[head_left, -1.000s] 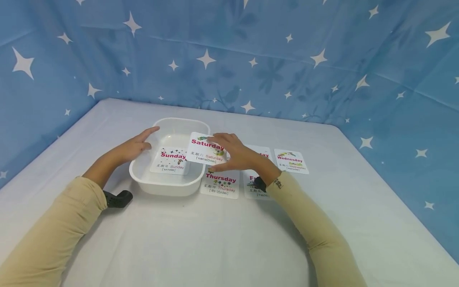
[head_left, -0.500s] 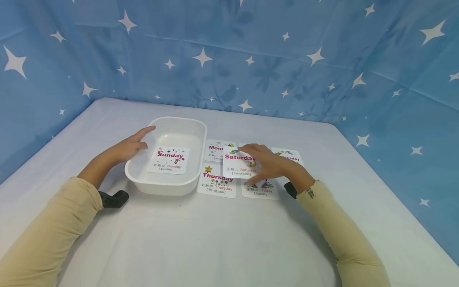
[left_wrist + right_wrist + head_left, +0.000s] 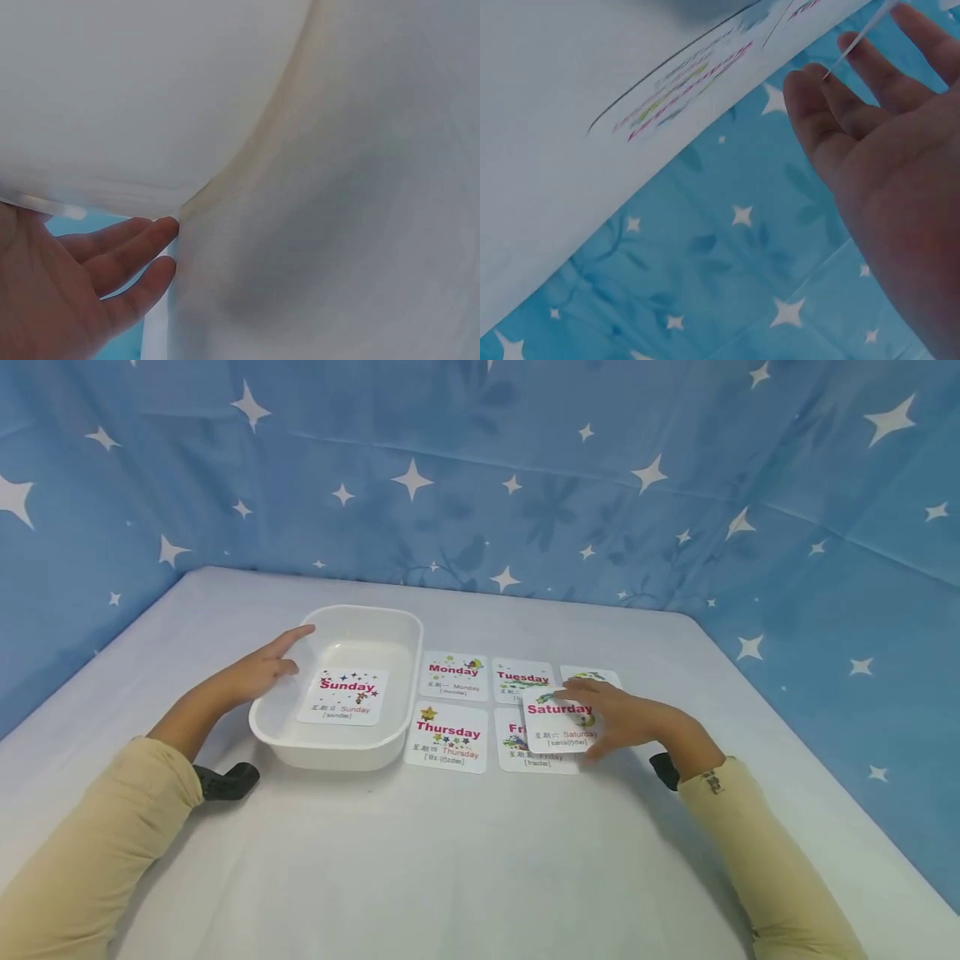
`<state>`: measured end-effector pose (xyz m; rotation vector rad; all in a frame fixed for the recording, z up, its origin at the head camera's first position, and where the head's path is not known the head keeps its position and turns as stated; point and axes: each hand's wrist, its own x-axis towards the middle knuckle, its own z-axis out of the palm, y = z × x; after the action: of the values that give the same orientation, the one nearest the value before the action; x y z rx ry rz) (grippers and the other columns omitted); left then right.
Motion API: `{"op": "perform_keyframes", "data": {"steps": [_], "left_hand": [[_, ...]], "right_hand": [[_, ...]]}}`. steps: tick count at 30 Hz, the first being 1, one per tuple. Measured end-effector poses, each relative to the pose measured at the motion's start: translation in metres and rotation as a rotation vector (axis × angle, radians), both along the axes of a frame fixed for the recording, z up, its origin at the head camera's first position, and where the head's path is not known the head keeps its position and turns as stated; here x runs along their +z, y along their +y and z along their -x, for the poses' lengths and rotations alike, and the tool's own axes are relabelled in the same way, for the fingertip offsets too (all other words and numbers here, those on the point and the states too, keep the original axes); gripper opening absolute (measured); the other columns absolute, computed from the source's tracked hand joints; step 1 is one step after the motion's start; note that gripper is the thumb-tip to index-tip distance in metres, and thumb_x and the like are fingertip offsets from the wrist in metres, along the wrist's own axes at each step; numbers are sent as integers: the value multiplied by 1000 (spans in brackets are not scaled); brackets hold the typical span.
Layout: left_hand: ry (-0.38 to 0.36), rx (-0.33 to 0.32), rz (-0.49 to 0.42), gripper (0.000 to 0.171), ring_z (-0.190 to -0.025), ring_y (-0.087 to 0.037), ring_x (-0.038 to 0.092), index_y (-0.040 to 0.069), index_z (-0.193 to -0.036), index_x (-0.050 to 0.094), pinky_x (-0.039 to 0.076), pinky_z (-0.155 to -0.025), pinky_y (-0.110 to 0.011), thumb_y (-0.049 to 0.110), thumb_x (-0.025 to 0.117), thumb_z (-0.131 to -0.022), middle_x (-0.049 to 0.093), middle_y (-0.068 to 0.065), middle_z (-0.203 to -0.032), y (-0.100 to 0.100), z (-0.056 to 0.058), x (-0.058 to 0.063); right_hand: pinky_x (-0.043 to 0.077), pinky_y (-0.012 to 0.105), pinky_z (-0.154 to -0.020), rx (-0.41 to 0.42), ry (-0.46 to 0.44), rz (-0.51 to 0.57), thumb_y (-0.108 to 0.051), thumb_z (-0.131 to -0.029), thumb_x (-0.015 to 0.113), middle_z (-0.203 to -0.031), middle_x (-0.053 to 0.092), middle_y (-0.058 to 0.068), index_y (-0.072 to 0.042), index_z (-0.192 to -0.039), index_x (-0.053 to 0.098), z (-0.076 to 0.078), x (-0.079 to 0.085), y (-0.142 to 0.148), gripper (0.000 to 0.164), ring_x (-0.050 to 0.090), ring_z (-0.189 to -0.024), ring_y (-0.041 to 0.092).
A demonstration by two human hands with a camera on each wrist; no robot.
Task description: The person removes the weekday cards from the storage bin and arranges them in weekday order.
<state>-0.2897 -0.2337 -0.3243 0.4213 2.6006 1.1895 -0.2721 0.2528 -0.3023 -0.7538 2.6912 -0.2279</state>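
Observation:
My right hand (image 3: 618,718) pinches a white flashcard reading "Saturday" (image 3: 542,727) by its right side. This card is held over the "Friday" flashcard (image 3: 513,762) and partly covers it; in the right wrist view it shows edge-on as a thin white sliver (image 3: 862,34) between thumb and fingers. My left hand (image 3: 255,675) holds the left rim of a white plastic tub (image 3: 330,758). In the left wrist view its fingers (image 3: 139,255) lie against the tub's outside. Inside the tub lies the "Sunday" flashcard (image 3: 343,697).
On the white-covered table (image 3: 420,860) lie the "Monday" (image 3: 453,677), "Tuesday" (image 3: 522,677) and "Thursday" (image 3: 447,739) flashcards. Another card (image 3: 592,674) behind the right hand is mostly hidden. A blue star-patterned cloth (image 3: 480,510) hangs around the table's back and sides.
My right hand has carried the "Saturday" card rightward, from above the tub's right rim to over the "Friday" card. The left hand stays at the tub's rim.

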Motion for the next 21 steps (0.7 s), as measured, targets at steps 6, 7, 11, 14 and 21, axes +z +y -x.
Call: {"op": "perform_keyframes", "data": {"steps": [6,7,11,14,21], "left_hand": [[-5,3,-9,66,-136,-47,-6,10,-147,-5,4,-105,-66,5,30,-91,-11,-25,-150,-1,-1,0],[-7,7,-5,66,-136,-48,-6,10,-147,-5,5,-105,-66,6,30,-91,-10,-25,-150,-1,-1,0],[-8,11,3,65,-136,-48,-4,10,-147,-5,7,-104,-66,6,30,-91,-9,-25,-150,-2,0,-1],[-14,7,-11,66,-136,-47,-5,10,-147,-5,6,-104,-66,5,30,-91,-10,-24,-150,-3,1,-2],[-10,6,-1,66,-136,-48,-4,10,-147,-4,8,-104,-66,6,30,-91,-10,-25,-150,-2,2,-2]], "right_hand": [[26,63,-100,-40,-67,8,-28,-65,80,-150,14,15,-11,-143,28,-12,14,24,96,13,-135,41],[26,63,-100,-49,-80,12,-26,-65,80,-150,13,16,-10,-143,28,-14,16,27,96,13,-134,41],[25,65,-99,-100,-108,-8,-25,-64,80,-150,12,17,-10,-143,28,-19,18,36,96,11,-134,43],[25,65,-98,-121,-122,-16,-25,-64,80,-150,11,18,-11,-143,28,-20,16,41,96,11,-134,44],[25,65,-98,-146,-164,-9,-23,-63,81,-150,10,20,-9,-142,29,-22,20,50,96,12,-132,45]]}}
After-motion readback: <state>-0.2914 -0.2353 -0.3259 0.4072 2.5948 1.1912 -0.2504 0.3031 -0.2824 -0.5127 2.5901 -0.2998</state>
